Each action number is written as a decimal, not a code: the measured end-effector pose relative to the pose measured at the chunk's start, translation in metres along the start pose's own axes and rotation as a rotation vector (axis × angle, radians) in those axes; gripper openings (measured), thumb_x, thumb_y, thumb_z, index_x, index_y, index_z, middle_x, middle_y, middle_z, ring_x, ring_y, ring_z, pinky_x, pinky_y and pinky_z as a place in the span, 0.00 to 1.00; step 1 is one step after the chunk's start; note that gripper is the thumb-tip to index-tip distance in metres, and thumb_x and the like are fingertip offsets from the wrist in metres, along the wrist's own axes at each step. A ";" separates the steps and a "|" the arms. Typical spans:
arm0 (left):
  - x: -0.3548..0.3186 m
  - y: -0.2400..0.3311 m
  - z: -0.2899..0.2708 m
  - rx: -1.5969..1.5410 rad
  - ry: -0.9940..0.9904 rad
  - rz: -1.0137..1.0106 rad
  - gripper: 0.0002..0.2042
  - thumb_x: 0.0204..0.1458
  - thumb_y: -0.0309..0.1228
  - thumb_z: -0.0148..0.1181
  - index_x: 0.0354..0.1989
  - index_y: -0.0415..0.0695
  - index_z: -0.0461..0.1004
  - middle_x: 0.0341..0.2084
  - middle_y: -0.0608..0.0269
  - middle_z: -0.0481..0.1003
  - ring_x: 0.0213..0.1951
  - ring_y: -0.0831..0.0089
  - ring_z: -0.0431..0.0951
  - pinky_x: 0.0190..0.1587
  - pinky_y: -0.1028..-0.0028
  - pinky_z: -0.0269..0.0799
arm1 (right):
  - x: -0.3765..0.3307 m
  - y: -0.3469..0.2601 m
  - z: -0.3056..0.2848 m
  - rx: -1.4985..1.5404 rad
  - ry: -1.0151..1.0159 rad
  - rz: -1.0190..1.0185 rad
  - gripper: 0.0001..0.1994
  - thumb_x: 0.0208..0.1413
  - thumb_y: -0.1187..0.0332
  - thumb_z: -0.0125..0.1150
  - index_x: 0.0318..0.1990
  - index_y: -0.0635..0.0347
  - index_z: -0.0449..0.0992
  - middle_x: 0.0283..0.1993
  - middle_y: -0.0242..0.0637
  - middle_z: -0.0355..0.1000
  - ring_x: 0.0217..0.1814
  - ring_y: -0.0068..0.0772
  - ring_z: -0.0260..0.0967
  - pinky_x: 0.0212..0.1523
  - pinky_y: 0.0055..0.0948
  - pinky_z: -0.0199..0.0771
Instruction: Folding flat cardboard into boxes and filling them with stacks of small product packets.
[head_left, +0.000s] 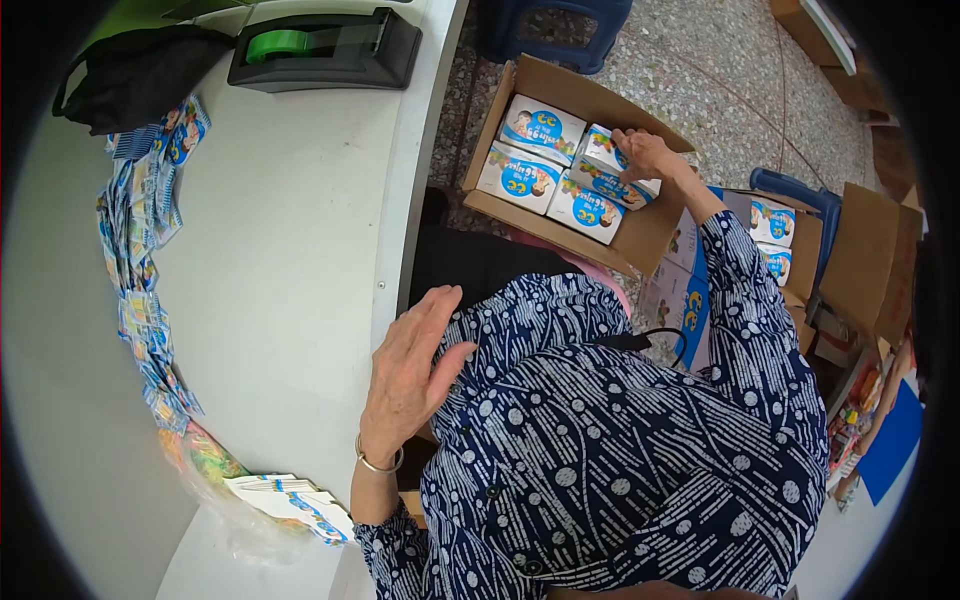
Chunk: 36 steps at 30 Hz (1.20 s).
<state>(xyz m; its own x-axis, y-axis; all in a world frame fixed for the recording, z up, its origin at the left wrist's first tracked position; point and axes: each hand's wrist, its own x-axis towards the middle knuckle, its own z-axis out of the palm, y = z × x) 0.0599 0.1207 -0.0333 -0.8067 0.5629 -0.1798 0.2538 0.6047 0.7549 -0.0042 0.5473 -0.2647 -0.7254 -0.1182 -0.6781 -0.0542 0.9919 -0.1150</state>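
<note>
My right hand (648, 155) reaches out to the right into an open cardboard carton (650, 235) and grips a small white and blue box (606, 168) tilted among several like boxes packed flat inside. My left hand (410, 375) rests open, fingers spread, on the rounded edge of the white table (300, 260), holding nothing; a thin bangle circles its wrist. My dark blue patterned sleeves fill the lower middle of the view.
A long strip of blue and white sachets (145, 270) curves along the table's left side to a stack of leaflets (290, 497). A black tape dispenser (325, 48) and a black bag (135, 72) sit at the back. More cartons (870, 255) and a blue stool (555, 30) stand on the speckled floor.
</note>
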 end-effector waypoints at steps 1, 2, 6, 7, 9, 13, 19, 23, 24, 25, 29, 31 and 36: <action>0.001 0.000 0.000 0.000 -0.001 -0.001 0.27 0.48 0.26 0.66 0.59 0.41 0.67 0.53 0.49 0.71 0.52 0.52 0.73 0.52 0.63 0.70 | 0.004 -0.001 0.004 -0.030 0.005 -0.014 0.38 0.36 0.58 0.72 0.55 0.63 0.61 0.46 0.49 0.72 0.53 0.51 0.68 0.51 0.41 0.72; 0.002 0.001 0.000 -0.002 -0.007 0.007 0.27 0.48 0.26 0.65 0.59 0.41 0.67 0.53 0.49 0.71 0.51 0.52 0.73 0.52 0.63 0.70 | 0.008 0.000 0.007 -0.031 0.004 -0.014 0.38 0.36 0.58 0.72 0.55 0.63 0.61 0.46 0.49 0.72 0.53 0.51 0.68 0.51 0.41 0.72; 0.005 -0.001 0.001 -0.020 -0.012 0.010 0.27 0.48 0.26 0.65 0.59 0.41 0.67 0.53 0.49 0.71 0.51 0.51 0.73 0.52 0.63 0.70 | 0.021 0.007 0.035 -0.063 0.022 0.073 0.25 0.45 0.64 0.65 0.50 0.64 0.65 0.45 0.49 0.71 0.51 0.51 0.69 0.49 0.41 0.74; 0.007 -0.001 0.000 -0.023 -0.014 0.014 0.27 0.48 0.26 0.65 0.59 0.41 0.67 0.53 0.49 0.71 0.51 0.51 0.73 0.52 0.63 0.70 | 0.023 0.010 0.045 -0.103 0.071 0.129 0.22 0.48 0.65 0.62 0.49 0.65 0.66 0.45 0.49 0.70 0.50 0.51 0.69 0.48 0.42 0.73; 0.007 0.000 -0.001 -0.026 -0.022 -0.020 0.26 0.47 0.24 0.66 0.57 0.38 0.68 0.53 0.45 0.72 0.53 0.50 0.73 0.54 0.63 0.70 | 0.020 0.008 0.075 -0.095 0.282 0.048 0.16 0.50 0.68 0.57 0.46 0.64 0.67 0.44 0.49 0.71 0.47 0.50 0.70 0.44 0.42 0.74; 0.006 -0.003 0.001 -0.045 -0.025 -0.028 0.26 0.47 0.25 0.66 0.57 0.37 0.67 0.52 0.45 0.72 0.53 0.49 0.73 0.54 0.63 0.70 | 0.008 0.000 0.077 -0.050 0.533 -0.046 0.10 0.54 0.71 0.50 0.43 0.61 0.69 0.43 0.48 0.72 0.44 0.50 0.71 0.39 0.44 0.74; 0.017 -0.004 0.011 -0.037 -0.055 0.002 0.25 0.50 0.28 0.64 0.58 0.39 0.67 0.52 0.48 0.72 0.50 0.51 0.74 0.52 0.62 0.70 | 0.043 0.045 0.083 0.122 0.192 -0.059 0.21 0.50 0.69 0.55 0.52 0.69 0.65 0.41 0.53 0.71 0.44 0.54 0.71 0.41 0.44 0.74; 0.019 -0.003 0.013 -0.031 -0.057 -0.012 0.25 0.49 0.27 0.64 0.57 0.38 0.68 0.52 0.47 0.72 0.51 0.50 0.74 0.53 0.62 0.70 | 0.044 0.029 0.094 -0.037 0.238 0.054 0.20 0.50 0.73 0.53 0.52 0.66 0.65 0.42 0.49 0.72 0.42 0.52 0.72 0.40 0.42 0.75; 0.021 -0.004 0.012 -0.051 -0.064 -0.031 0.24 0.49 0.26 0.65 0.56 0.38 0.68 0.52 0.47 0.72 0.53 0.48 0.73 0.53 0.62 0.70 | 0.038 0.025 0.097 -0.143 0.360 0.089 0.17 0.51 0.73 0.53 0.49 0.64 0.67 0.44 0.48 0.71 0.43 0.48 0.72 0.38 0.38 0.76; 0.021 -0.005 0.009 -0.049 -0.060 -0.038 0.24 0.49 0.26 0.65 0.56 0.38 0.68 0.52 0.47 0.72 0.53 0.48 0.73 0.53 0.62 0.70 | 0.029 0.017 0.101 -0.248 0.481 0.117 0.13 0.52 0.73 0.52 0.46 0.63 0.68 0.47 0.48 0.70 0.44 0.44 0.72 0.36 0.35 0.76; 0.011 -0.006 0.002 -0.037 -0.058 -0.059 0.23 0.50 0.27 0.64 0.56 0.38 0.68 0.52 0.47 0.72 0.52 0.50 0.73 0.53 0.63 0.70 | 0.000 -0.029 0.091 -0.304 0.709 0.012 0.20 0.49 0.71 0.55 0.51 0.65 0.66 0.51 0.49 0.65 0.51 0.46 0.67 0.48 0.37 0.72; 0.016 -0.008 0.001 0.004 -0.051 -0.023 0.23 0.50 0.27 0.64 0.56 0.37 0.68 0.52 0.47 0.72 0.52 0.51 0.73 0.53 0.63 0.70 | 0.007 -0.023 0.118 -0.114 0.413 0.002 0.21 0.49 0.72 0.54 0.53 0.67 0.64 0.55 0.54 0.63 0.58 0.52 0.63 0.55 0.40 0.68; 0.007 -0.007 0.005 0.019 0.030 0.127 0.22 0.52 0.29 0.61 0.54 0.34 0.67 0.50 0.46 0.70 0.50 0.52 0.72 0.52 0.61 0.69 | 0.046 0.008 0.151 -0.168 0.185 -0.145 0.22 0.48 0.72 0.53 0.52 0.73 0.63 0.61 0.67 0.57 0.66 0.67 0.52 0.68 0.52 0.52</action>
<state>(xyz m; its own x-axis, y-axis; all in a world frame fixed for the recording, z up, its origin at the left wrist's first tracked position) 0.0547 0.1235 -0.0425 -0.7834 0.6182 -0.0644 0.3646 0.5410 0.7579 0.0658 0.5429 -0.4067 -0.8140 -0.2644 -0.5171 -0.2683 0.9609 -0.0690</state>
